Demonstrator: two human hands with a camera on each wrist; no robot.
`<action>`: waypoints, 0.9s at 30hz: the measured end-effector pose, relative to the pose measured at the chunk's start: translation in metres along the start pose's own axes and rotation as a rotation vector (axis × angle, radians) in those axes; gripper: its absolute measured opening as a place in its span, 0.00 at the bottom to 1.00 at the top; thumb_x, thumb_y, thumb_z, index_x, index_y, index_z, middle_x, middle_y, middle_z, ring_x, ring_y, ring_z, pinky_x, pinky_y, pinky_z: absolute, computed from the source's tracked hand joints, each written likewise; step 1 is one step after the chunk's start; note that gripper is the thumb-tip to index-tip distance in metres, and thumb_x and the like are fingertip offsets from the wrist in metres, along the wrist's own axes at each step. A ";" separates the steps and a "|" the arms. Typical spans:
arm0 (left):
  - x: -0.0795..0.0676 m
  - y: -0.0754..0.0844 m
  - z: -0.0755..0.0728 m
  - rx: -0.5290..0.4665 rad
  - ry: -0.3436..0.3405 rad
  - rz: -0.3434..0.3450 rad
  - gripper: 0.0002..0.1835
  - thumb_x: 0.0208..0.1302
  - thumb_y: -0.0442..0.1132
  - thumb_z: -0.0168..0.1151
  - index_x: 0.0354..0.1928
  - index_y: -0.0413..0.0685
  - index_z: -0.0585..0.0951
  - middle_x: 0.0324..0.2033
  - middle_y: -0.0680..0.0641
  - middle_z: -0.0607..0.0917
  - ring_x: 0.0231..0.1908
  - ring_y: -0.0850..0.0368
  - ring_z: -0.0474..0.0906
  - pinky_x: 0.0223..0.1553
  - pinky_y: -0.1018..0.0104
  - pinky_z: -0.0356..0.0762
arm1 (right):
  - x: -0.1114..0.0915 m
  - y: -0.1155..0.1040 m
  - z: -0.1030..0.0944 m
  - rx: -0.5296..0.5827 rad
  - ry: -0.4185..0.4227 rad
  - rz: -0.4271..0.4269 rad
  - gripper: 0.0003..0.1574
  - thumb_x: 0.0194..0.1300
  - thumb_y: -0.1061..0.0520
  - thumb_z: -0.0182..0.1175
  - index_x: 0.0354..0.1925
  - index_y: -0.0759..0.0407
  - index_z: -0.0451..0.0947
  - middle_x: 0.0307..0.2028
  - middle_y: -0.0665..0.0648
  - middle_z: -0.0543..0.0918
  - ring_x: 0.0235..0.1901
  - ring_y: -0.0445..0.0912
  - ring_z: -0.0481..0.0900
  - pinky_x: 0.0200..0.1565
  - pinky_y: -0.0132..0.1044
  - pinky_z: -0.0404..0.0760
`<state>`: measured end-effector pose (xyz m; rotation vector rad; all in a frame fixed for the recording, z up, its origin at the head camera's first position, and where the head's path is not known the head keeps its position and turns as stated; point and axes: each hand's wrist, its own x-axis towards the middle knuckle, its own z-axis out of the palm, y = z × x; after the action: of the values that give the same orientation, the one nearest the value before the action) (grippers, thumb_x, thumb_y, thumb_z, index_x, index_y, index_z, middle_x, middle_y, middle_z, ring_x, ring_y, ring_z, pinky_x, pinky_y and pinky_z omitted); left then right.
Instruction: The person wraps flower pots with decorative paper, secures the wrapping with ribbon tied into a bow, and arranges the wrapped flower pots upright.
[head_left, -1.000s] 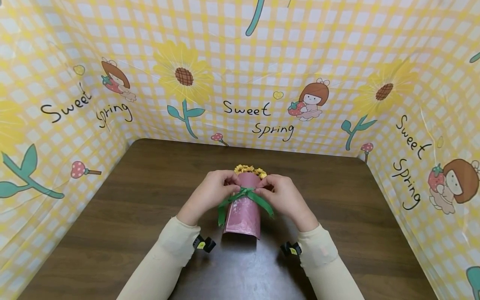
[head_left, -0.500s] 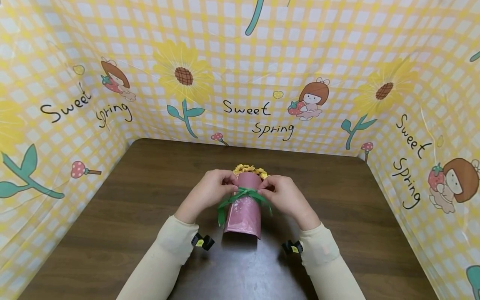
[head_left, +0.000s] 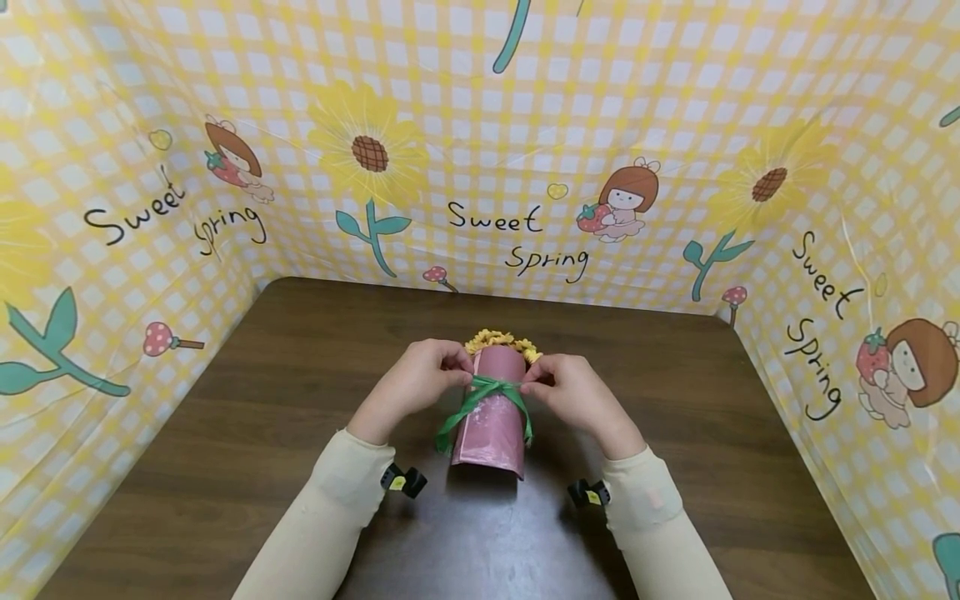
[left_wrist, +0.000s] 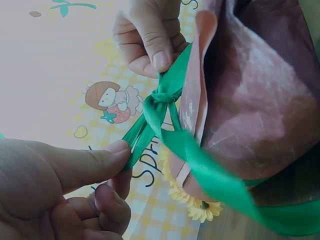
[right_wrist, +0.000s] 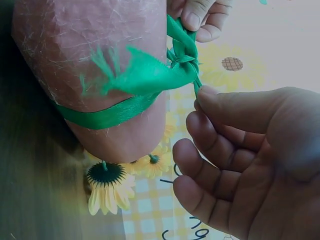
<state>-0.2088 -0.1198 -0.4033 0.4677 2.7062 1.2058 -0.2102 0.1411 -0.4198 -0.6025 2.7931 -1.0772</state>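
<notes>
A bouquet of yellow flowers wrapped in pink paper lies on the table, with the blooms at the far end. Around the wrapper runs a green ribbon, knotted at the front with loops to both sides. My left hand pinches the left loop between thumb and forefinger. On the other side, my right hand pinches the right loop, its other fingers loosely bent in the right wrist view. Two ribbon tails hang down over the paper; one has a frayed end.
The dark wooden table extends on both sides of the bouquet. A yellow checked cloth with printed flowers stands behind it and along both sides. A small black camera sits at each wrist.
My hands have drawn slightly apart, and the ribbon between them looks tighter. The right tail has swung inward and now hangs down along the wrapper's right side.
</notes>
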 end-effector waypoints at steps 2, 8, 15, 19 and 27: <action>-0.001 0.000 -0.001 0.008 -0.004 0.000 0.04 0.69 0.36 0.67 0.34 0.53 0.85 0.29 0.51 0.83 0.32 0.56 0.76 0.33 0.63 0.75 | 0.000 0.001 0.000 -0.004 -0.005 0.004 0.05 0.67 0.53 0.70 0.32 0.47 0.85 0.31 0.46 0.85 0.32 0.43 0.78 0.37 0.38 0.79; 0.000 -0.002 -0.003 0.021 -0.020 -0.012 0.04 0.69 0.37 0.67 0.35 0.53 0.85 0.30 0.52 0.83 0.33 0.56 0.76 0.35 0.62 0.76 | -0.001 0.002 -0.001 -0.022 -0.026 0.002 0.05 0.67 0.53 0.69 0.32 0.49 0.85 0.31 0.49 0.86 0.31 0.43 0.78 0.36 0.38 0.79; -0.001 -0.005 -0.005 0.025 -0.037 -0.017 0.03 0.69 0.38 0.67 0.36 0.54 0.86 0.31 0.53 0.84 0.34 0.57 0.78 0.37 0.62 0.77 | -0.002 0.004 -0.003 -0.041 -0.044 -0.002 0.06 0.68 0.54 0.69 0.31 0.48 0.84 0.30 0.45 0.83 0.31 0.42 0.78 0.36 0.38 0.78; -0.001 -0.005 -0.006 0.033 -0.036 -0.020 0.03 0.69 0.38 0.68 0.36 0.53 0.86 0.31 0.53 0.84 0.34 0.57 0.78 0.37 0.62 0.77 | -0.003 0.005 -0.004 -0.053 -0.050 -0.016 0.07 0.68 0.54 0.68 0.31 0.48 0.83 0.29 0.46 0.83 0.30 0.42 0.77 0.36 0.38 0.78; -0.002 -0.006 -0.008 0.036 -0.043 -0.024 0.02 0.68 0.39 0.68 0.36 0.50 0.86 0.31 0.53 0.84 0.35 0.57 0.78 0.38 0.62 0.76 | -0.003 0.006 -0.005 -0.055 -0.050 -0.041 0.07 0.68 0.54 0.67 0.31 0.49 0.82 0.28 0.46 0.81 0.29 0.43 0.76 0.34 0.37 0.77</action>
<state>-0.2107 -0.1296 -0.4030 0.4590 2.6935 1.1301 -0.2104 0.1496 -0.4204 -0.6863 2.7868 -0.9814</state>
